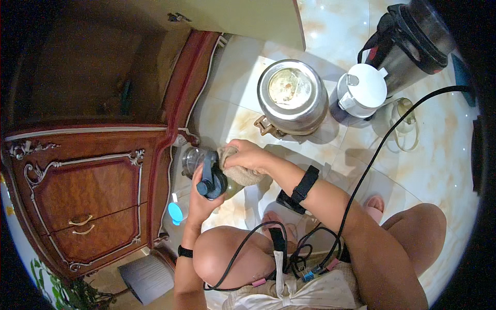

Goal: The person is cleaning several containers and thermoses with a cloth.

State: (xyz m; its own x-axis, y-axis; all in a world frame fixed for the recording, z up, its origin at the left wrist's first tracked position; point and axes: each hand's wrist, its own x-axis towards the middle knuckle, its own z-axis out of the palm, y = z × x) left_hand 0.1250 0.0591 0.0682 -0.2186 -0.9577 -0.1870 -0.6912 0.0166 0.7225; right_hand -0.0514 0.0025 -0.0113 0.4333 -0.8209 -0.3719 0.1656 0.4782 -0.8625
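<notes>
My left hand [205, 203] is closed round a clear plastic water bottle [192, 158] with a dark blue-grey lid [211, 175], held tilted over the floor beside the cabinet. A beige cloth [245, 174] is bunched in my right hand [247, 154], pressed against the lid side of the bottle. The fingertips of my right hand are partly buried in the cloth. Just left of my left wrist, a small container with a light blue lid [176, 212] stands on the floor.
A carved wooden cabinet [93, 194] with an open compartment fills the left. Ahead stands a round steel vessel [297, 116]; right of it are a white-lidded jug [369, 89], a large dark flask [408, 70] and a clear strapped bottle [385, 119]. A black cable [380, 150] crosses my right arm.
</notes>
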